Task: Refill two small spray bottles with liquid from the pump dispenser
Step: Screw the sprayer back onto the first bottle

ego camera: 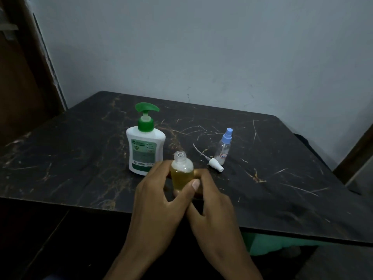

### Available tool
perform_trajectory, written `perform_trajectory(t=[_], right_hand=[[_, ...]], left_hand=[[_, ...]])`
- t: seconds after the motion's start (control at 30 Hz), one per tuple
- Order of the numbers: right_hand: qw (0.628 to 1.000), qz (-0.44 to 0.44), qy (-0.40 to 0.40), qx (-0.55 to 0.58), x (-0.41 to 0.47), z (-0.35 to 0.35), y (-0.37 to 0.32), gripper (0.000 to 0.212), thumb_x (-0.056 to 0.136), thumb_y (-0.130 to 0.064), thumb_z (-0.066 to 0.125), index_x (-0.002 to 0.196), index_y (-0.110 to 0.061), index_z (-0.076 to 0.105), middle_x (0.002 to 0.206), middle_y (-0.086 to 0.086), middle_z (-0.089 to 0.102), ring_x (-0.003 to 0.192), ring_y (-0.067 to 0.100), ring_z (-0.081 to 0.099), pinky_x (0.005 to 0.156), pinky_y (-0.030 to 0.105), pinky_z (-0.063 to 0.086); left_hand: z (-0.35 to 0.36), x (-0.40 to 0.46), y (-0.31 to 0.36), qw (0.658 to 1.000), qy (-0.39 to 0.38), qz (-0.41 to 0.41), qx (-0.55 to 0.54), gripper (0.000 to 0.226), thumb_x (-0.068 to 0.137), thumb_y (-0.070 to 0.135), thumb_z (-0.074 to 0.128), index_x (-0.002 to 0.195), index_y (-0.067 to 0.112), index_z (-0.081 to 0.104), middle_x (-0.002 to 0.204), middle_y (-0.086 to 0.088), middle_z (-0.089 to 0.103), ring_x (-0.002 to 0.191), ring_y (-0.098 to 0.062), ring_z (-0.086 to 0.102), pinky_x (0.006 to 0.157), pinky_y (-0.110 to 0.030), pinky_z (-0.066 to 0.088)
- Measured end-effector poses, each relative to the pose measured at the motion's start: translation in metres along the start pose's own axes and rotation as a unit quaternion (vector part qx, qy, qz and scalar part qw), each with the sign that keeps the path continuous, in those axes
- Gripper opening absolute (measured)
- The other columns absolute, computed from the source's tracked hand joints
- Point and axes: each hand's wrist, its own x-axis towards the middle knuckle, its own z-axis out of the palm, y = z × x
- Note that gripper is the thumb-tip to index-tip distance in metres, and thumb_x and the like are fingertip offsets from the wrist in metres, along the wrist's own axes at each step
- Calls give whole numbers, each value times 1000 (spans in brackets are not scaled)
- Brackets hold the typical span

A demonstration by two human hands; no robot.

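A small clear bottle with its neck uncapped stands upright near the table's front edge, holding yellow liquid to about its shoulder. My left hand grips it from the left, thumb across its front. My right hand holds it from the right and behind. The white pump dispenser with a green pump head stands just behind and to the left. A white spray cap with its long dip tube lies on the table to the right. Beside that cap stands a second small clear bottle, closed with a blue spray top.
The dark marble-patterned table stands against a pale wall, its front edge running under my wrists. A brown door or panel is at the left. Something green shows below the table's front right edge.
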Motion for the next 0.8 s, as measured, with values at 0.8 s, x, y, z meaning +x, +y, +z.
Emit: perform_trajectory(t=[0.8], right_hand=[[920,71,86,-375,88,-51,70,18,89,-43,75,91,-28,66,86,-11,61,80,13,58,64,32,41]], left_hand=[[8,15,-35,993,-79,-55,67,30,80,47,78,105,37,64,99,20,62,96,2,59,83,-27,52]])
